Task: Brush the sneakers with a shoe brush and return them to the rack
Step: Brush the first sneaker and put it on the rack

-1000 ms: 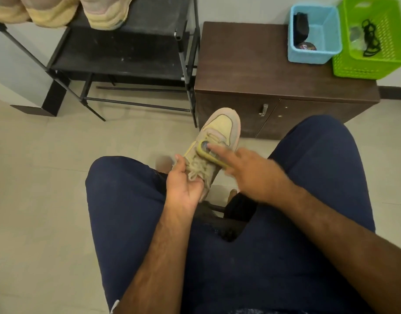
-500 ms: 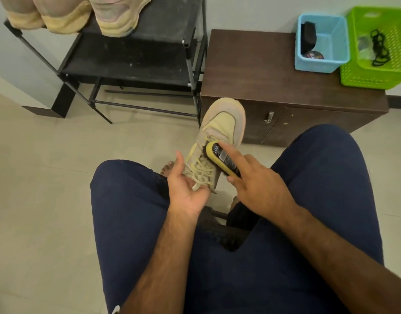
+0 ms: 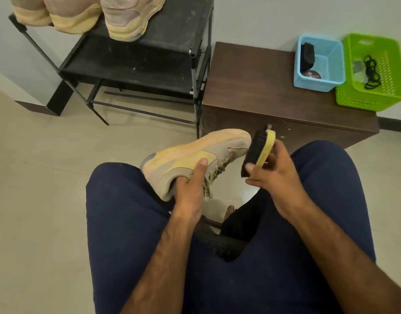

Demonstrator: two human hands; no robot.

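Observation:
A tan and yellow sneaker [image 3: 195, 155] lies on its side above my left thigh, toe pointing right, laces facing me. My left hand [image 3: 192, 189] grips it at the collar, thumb on the yellow side panel. My right hand [image 3: 274, 175] holds a shoe brush [image 3: 258, 152] with a yellow back and black bristles. The bristles face the sneaker's toe, just right of it, and I cannot tell if they touch. Three more tan sneakers [image 3: 127, 17] stand on the top shelf of the black shoe rack [image 3: 136, 64] at the upper left.
A dark brown low cabinet [image 3: 251, 87] stands right of the rack. On it sit a blue basket [image 3: 319, 64] with a black item and a tin, and a green basket [image 3: 374, 73] with black laces. Pale floor tiles spread to the left. My legs in dark blue trousers fill the foreground.
The sneaker has been turned from toe-away to lying sideways with the toe to the right. The brush has lifted off the laces and now faces the toe, bristles showing.

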